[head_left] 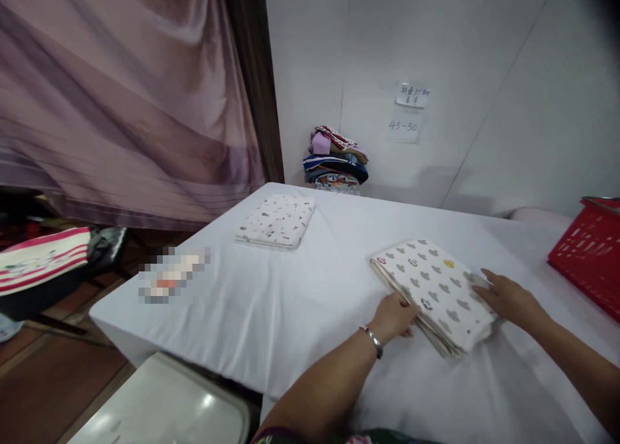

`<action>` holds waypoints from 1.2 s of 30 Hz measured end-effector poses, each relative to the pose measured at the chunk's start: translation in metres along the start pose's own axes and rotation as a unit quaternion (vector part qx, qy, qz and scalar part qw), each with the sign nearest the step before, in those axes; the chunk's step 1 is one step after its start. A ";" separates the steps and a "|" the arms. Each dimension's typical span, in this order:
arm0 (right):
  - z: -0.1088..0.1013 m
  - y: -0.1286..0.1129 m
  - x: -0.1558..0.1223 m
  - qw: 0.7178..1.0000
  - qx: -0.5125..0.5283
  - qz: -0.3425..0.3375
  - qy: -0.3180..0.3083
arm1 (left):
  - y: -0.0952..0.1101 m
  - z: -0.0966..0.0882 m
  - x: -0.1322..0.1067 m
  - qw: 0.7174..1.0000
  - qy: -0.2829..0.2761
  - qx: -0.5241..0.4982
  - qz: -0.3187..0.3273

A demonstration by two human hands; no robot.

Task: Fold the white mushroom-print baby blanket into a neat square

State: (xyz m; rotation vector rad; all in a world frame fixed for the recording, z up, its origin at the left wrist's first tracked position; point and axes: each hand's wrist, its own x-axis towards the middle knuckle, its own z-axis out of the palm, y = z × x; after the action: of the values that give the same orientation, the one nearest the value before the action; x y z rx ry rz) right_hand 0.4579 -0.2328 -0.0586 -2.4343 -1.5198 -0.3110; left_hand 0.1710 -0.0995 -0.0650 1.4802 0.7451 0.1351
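Note:
A folded white cloth with grey cloud prints lies on the white table in front of me. My left hand, with a metal bracelet on the wrist, grips the cloth's near-left edge, fingers curled under it. My right hand rests on the cloth's right edge with fingers stretched out flat. A second folded white cloth with small dark prints lies farther back on the left of the table.
A stack of folded coloured clothes sits at the table's far edge by the wall. A red plastic basket stands at the right. Paper notes hang on the wall. A pink curtain hangs left. A blurred object lies near the table's left edge.

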 end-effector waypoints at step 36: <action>0.009 -0.093 -0.057 0.980 -0.049 -0.194 -0.007 | -0.002 -0.103 -0.010 0.875 0.268 0.390 0.108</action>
State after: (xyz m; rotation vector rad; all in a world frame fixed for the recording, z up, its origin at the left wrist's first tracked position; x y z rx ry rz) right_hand 0.3501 -0.2386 -0.0750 -2.1973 -2.0276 -0.4518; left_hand 0.1083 -0.0183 -0.0549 2.3494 1.1567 0.4721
